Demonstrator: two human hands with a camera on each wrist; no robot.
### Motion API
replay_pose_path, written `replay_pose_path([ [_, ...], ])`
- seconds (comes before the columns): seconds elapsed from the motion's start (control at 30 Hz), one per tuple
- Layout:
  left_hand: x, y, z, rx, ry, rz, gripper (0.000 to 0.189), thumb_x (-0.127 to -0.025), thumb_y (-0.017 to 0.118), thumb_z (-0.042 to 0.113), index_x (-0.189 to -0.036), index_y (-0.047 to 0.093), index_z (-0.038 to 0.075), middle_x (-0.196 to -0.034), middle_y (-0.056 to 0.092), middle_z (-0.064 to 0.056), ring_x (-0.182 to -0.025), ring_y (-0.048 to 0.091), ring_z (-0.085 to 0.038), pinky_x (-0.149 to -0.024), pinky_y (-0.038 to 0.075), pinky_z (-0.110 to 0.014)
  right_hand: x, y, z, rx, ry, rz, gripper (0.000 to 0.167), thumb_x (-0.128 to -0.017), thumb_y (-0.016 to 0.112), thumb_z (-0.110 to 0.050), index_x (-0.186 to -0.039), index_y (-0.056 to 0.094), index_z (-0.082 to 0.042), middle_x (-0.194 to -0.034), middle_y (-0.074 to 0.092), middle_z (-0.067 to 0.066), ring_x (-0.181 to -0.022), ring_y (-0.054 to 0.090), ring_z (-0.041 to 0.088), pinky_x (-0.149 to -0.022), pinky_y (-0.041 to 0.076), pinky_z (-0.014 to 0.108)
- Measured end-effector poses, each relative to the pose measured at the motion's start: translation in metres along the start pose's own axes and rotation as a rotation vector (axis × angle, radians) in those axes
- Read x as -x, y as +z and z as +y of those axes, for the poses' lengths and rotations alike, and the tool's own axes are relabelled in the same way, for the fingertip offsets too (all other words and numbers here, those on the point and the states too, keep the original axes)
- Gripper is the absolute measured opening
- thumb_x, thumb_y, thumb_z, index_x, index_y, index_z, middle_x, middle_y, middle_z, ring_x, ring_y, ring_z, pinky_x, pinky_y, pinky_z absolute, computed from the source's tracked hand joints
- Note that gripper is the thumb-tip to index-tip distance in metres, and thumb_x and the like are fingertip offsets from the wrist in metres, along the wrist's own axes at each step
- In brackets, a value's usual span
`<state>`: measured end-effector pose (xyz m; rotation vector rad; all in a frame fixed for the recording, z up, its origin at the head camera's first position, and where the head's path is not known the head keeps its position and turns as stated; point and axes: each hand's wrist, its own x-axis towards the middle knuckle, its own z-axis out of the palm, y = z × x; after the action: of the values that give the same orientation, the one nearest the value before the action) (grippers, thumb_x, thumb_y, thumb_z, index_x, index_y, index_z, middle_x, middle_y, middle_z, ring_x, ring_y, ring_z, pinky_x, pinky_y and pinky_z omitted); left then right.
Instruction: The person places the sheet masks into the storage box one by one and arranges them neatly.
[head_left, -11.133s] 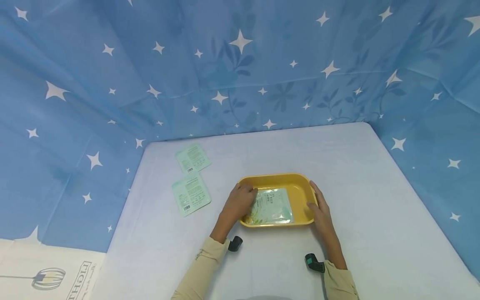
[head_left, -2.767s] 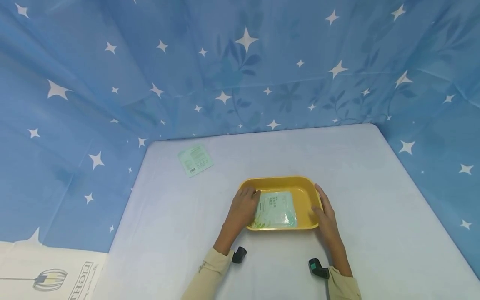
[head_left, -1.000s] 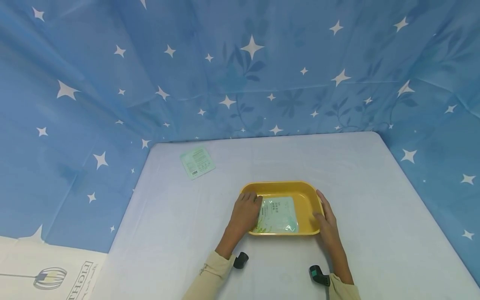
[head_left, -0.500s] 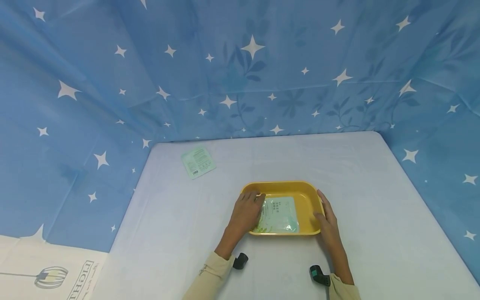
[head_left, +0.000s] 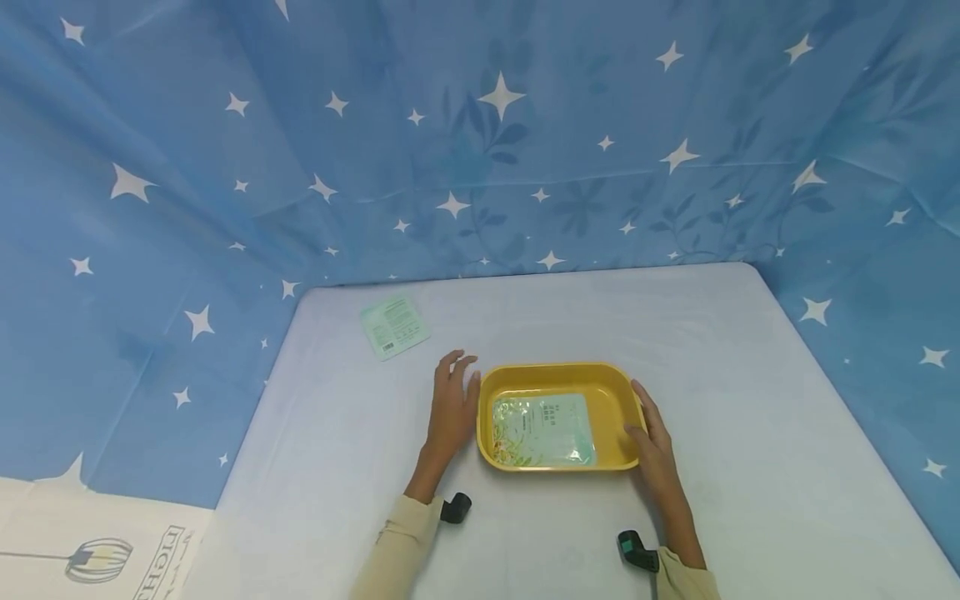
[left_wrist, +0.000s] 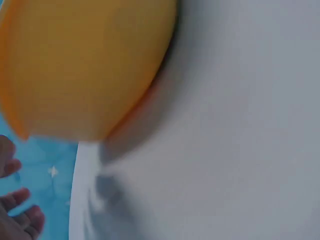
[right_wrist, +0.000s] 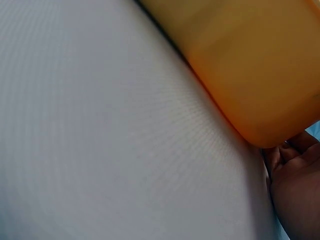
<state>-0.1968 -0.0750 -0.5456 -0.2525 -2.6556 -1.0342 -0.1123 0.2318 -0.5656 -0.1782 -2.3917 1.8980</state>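
A yellow tray (head_left: 611,408) stands on the white table, and a pale green sachet (head_left: 551,429) with a leafy print lies flat in its left part. My right hand (head_left: 654,442) grips the tray's right wall, thumb over the rim and fingers outside. Just beyond the tray's left end, my left hand (head_left: 452,408) holds nothing, its fingers spread and slightly bent. In the left wrist view those fingers (left_wrist: 22,215) show apart from the tray's outer wall (left_wrist: 90,70). Farther back on the left lies another pale green sachet (head_left: 395,327), printed text upward.
The white table (head_left: 750,417) ends at a blue curtain (head_left: 562,150) with white stars, which runs along the back and sides. At the lower left hangs a cream cloth (head_left: 45,542) with a lamp print. A small black camera sits on each wrist.
Since half a second ago, my left hand has left the tray's inside and moved left past its rim, uncovering the sachet. The nearer left sachet, on the table eleven seconds ago, is gone from there.
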Motion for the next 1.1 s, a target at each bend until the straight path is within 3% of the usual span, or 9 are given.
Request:
replay_pose_path([
  [0.17, -0.024, -0.015, -0.03, -0.114, -0.132, -0.051, 0.04, -0.101, 0.051, 0.024, -0.137, 0.049, 0.006, -0.147, 0.04, -0.017, -0.139, 0.038, -0.034, -0.112, 0.037, -0.049, 0.0, -0.001, -0.001, -0.016, -0.019, -0.001, 0.066, -0.096, 0.041, 0.002, -0.156, 0.023, -0.021, -0.164, 0.019, 0.004, -0.152, 0.012, 0.015, -0.102, 0.019, 0.001],
  [0.4, -0.053, -0.027, -0.061, -0.216, -0.19, -0.066, 0.048, -0.093, 0.066, 0.016, -0.134, 0.051, -0.005, -0.145, 0.039, -0.029, -0.138, 0.035, -0.046, -0.106, 0.04, -0.058, 0.002, -0.002, -0.002, -0.002, 0.009, -0.009, 0.065, -0.098, 0.041, -0.001, -0.156, 0.022, -0.023, -0.164, 0.018, 0.003, -0.152, 0.01, 0.019, -0.104, 0.017, 0.002],
  [0.57, -0.069, -0.027, -0.079, -0.264, -0.231, -0.113, 0.062, -0.094, 0.065, 0.029, -0.14, 0.043, -0.006, -0.153, 0.026, -0.033, -0.141, 0.017, -0.059, -0.111, 0.025, -0.068, 0.003, -0.001, -0.001, 0.0, 0.028, -0.005, 0.064, -0.098, 0.04, -0.003, -0.156, 0.023, -0.026, -0.164, 0.018, 0.0, -0.152, 0.01, 0.013, -0.11, 0.017, 0.01],
  [0.73, -0.075, -0.026, -0.098, -0.308, -0.299, -0.164, 0.074, -0.096, 0.057, 0.045, -0.149, 0.033, 0.0, -0.159, 0.011, -0.03, -0.142, 0.003, -0.061, -0.112, 0.013, -0.072, 0.005, 0.0, 0.001, -0.002, 0.005, -0.016, 0.064, -0.098, 0.041, -0.002, -0.156, 0.024, -0.024, -0.164, 0.019, 0.003, -0.151, 0.012, 0.011, -0.103, 0.019, 0.001],
  [0.97, -0.082, -0.028, -0.105, -0.376, -0.301, -0.186, 0.074, -0.097, 0.052, 0.051, -0.152, 0.031, 0.005, -0.158, 0.011, -0.034, -0.139, 0.004, -0.066, -0.111, 0.014, -0.073, 0.008, 0.0, -0.002, 0.0, 0.026, -0.007, 0.064, -0.098, 0.04, -0.002, -0.156, 0.024, -0.025, -0.164, 0.019, 0.003, -0.152, 0.012, 0.023, -0.097, 0.019, -0.004],
  [1.1, -0.09, -0.028, -0.1, -0.481, -0.274, -0.193, 0.064, -0.1, 0.049, 0.044, -0.15, 0.035, 0.006, -0.153, 0.021, -0.037, -0.135, 0.016, -0.068, -0.109, 0.026, -0.07, 0.006, -0.002, -0.003, 0.002, 0.027, -0.004, 0.065, -0.098, 0.04, -0.002, -0.156, 0.024, -0.025, -0.164, 0.018, 0.003, -0.152, 0.011, 0.026, -0.096, 0.019, -0.003],
])
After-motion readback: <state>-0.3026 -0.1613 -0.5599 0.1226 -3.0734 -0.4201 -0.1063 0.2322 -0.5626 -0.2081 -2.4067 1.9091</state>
